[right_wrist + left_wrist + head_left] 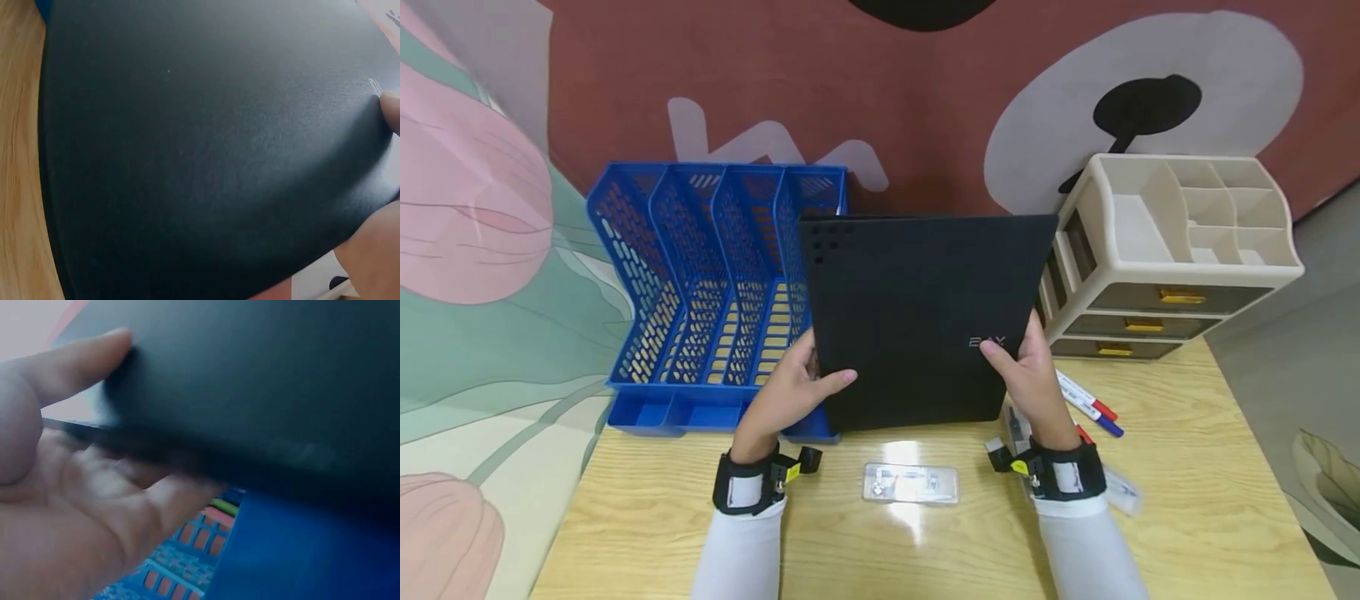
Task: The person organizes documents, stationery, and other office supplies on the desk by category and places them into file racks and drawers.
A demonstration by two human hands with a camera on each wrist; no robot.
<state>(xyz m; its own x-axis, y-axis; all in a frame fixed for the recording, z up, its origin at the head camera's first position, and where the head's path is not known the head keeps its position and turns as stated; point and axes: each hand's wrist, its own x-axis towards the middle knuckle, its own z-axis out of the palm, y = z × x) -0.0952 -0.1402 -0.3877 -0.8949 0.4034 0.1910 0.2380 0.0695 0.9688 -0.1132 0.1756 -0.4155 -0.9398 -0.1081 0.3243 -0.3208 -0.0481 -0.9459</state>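
A black file folder [917, 325], with small dots near its top left corner and pale lettering at its right, is held up above the table between both hands. My left hand [793, 387] grips its left edge, the thumb [94, 365] on the front cover and the fingers behind. On the opposite edge, my right hand [1030, 371] holds it with the thumb over the lettering. The folder hides the right end of a blue file rack [715, 271], whose upright slots show to the left. What lies directly behind the folder cannot be seen.
A cream desktop drawer unit [1195, 267] stands at the right. White markers [1086, 400] with red and blue caps lie before it. A clear plastic case [910, 483] rests on the wooden table [940, 558], and another clear item [1122, 492] is partly behind the right wrist.
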